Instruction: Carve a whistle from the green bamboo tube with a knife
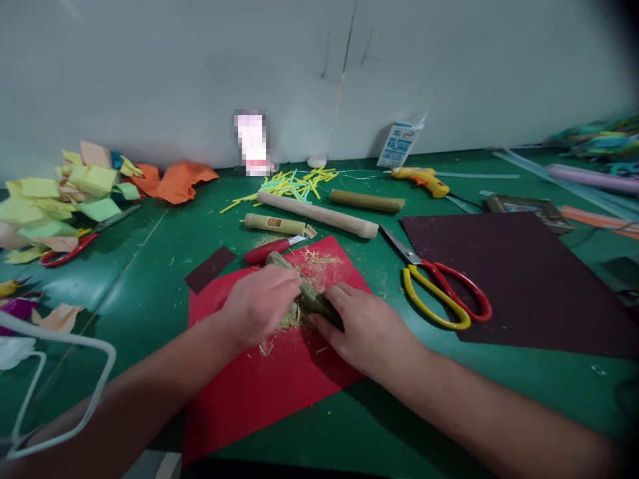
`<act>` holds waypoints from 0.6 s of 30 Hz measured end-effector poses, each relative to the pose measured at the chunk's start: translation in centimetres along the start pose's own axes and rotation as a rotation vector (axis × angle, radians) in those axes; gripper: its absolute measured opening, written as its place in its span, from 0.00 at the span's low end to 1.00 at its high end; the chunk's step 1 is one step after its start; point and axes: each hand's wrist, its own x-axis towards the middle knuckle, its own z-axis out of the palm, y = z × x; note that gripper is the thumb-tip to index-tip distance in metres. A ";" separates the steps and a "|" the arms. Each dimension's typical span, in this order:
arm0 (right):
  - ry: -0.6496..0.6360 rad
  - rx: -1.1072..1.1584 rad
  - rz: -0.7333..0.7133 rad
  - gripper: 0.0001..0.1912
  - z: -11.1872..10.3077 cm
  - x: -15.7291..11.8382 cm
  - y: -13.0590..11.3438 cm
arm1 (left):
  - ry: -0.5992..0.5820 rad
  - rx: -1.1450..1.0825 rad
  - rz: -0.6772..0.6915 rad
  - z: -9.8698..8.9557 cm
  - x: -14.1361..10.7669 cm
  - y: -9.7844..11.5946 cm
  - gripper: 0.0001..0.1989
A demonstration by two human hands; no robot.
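A greenish bamboo tube (315, 297) lies slantwise over a red sheet of paper (259, 392). My right hand (372, 326) wraps round its near end. At the tube's upper part is my left hand (262, 299), fingers pressed together against its side; what they pinch is hidden. Pale bamboo shavings (292, 318) are scattered beneath and beside both hands. Just beyond the left hand rests a red-handled knife (269, 251) with a short blade. Behind the knife is a bamboo piece with a cut-out window (274, 224).
Red-and-yellow-handled scissors (439, 286) lie beside a dark sheet (519, 286) on the right. Farther back are a pale stick (319, 214), another bamboo tube (367, 201), yellow-green strips (294, 185) and a yellow glue gun (422, 181). Folded paper notes (60, 193) pile up left; a white cable (107, 359) loops nearby.
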 end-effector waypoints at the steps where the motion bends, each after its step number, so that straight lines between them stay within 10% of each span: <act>1: -0.008 0.001 0.000 0.09 0.0 0.0 0.0 | -0.022 -0.012 0.015 0.1 0.0 0.0 0.10; 18: 0.015 -0.021 0.010 0.10 -0.1 0.1 -0.2 | -0.072 -0.021 -0.050 -0.1 -0.4 -0.7 0.12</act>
